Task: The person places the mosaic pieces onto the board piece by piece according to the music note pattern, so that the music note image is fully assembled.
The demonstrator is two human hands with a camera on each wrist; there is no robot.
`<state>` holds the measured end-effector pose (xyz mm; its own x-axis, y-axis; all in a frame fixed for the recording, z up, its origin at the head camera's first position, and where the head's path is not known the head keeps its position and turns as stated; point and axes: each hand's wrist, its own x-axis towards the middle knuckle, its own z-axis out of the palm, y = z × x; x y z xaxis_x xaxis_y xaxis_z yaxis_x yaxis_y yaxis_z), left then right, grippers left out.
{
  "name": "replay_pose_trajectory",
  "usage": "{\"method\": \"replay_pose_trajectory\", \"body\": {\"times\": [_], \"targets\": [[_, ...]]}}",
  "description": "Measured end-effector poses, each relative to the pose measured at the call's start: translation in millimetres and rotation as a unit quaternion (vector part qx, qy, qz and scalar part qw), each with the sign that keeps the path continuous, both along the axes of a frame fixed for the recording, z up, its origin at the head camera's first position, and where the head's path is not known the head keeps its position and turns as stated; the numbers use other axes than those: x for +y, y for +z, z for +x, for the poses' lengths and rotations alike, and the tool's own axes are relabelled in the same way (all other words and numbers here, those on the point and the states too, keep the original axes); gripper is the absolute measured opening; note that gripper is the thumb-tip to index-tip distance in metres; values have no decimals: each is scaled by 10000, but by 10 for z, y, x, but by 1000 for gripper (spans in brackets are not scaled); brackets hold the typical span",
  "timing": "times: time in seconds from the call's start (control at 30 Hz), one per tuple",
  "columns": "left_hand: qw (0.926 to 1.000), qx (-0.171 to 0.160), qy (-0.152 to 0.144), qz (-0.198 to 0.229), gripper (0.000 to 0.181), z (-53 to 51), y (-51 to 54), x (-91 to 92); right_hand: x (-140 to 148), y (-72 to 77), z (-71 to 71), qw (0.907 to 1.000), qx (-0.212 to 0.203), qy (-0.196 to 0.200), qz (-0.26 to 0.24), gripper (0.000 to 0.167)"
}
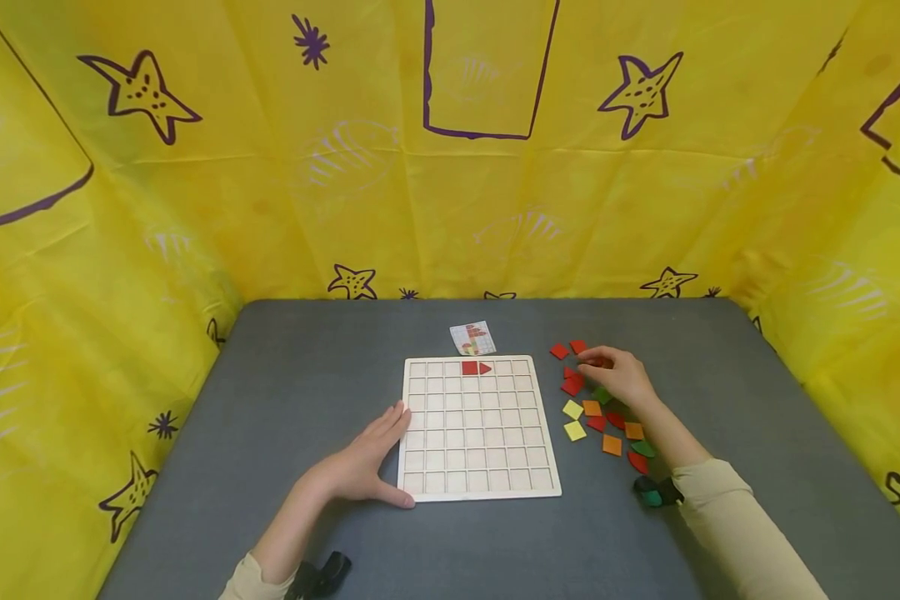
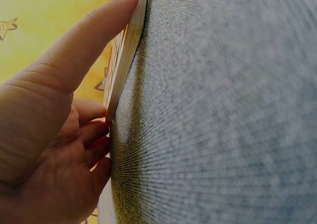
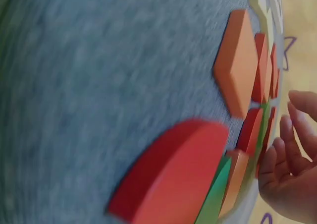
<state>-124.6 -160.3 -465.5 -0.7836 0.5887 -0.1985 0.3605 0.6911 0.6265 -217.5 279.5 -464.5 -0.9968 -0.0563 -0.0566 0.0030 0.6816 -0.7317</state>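
Observation:
A white gridded board [image 1: 480, 442] lies on the table, with a red square tile [image 1: 469, 367] and a red triangle tile [image 1: 485, 367] side by side in its top row. My left hand [image 1: 367, 454] rests against the board's left side, fingers extended at the edge and thumb at the near left corner. Above the loose tiles on the right is my right hand [image 1: 618, 373], its fingers loosely bent near a red tile [image 1: 578, 347]. No tile shows between those fingers in the right wrist view, where an orange tile [image 3: 237, 65] and a red curved tile [image 3: 181, 174] lie closer.
A small pattern card [image 1: 473, 338] lies just beyond the board. Several red, orange, yellow and green tiles are scattered to its right, including a yellow square [image 1: 574, 431] and an orange square [image 1: 612, 444]. Yellow printed cloth [image 1: 465, 225] encloses the grey table [image 1: 307, 350].

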Motion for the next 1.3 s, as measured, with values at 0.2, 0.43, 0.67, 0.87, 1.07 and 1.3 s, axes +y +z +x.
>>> {"method": "replay_pose_trajectory", "body": {"times": [0.2,0.43,0.67,0.87,1.07,1.3], "targets": [[10000,16,0,-8,122,-7,1,0,121,-6,-21,9991,181,-307,243,32],[10000,42,-39,7,122,-8,-2,1,251,-50,-66,9980,196,-463,373,37],[10000,59,-38,22,122,-6,-9,-6,303,-70,-155,9964,276,-113,790,41],[10000,46,-48,44,122,-1,0,-1,300,-63,-175,9951,322,-56,935,40],[10000,41,-41,55,122,-4,-17,-7,255,-56,-118,9953,400,-154,873,41],[10000,21,-21,25,122,-4,-22,-8,49,-19,-48,9989,253,-117,371,48]]}}
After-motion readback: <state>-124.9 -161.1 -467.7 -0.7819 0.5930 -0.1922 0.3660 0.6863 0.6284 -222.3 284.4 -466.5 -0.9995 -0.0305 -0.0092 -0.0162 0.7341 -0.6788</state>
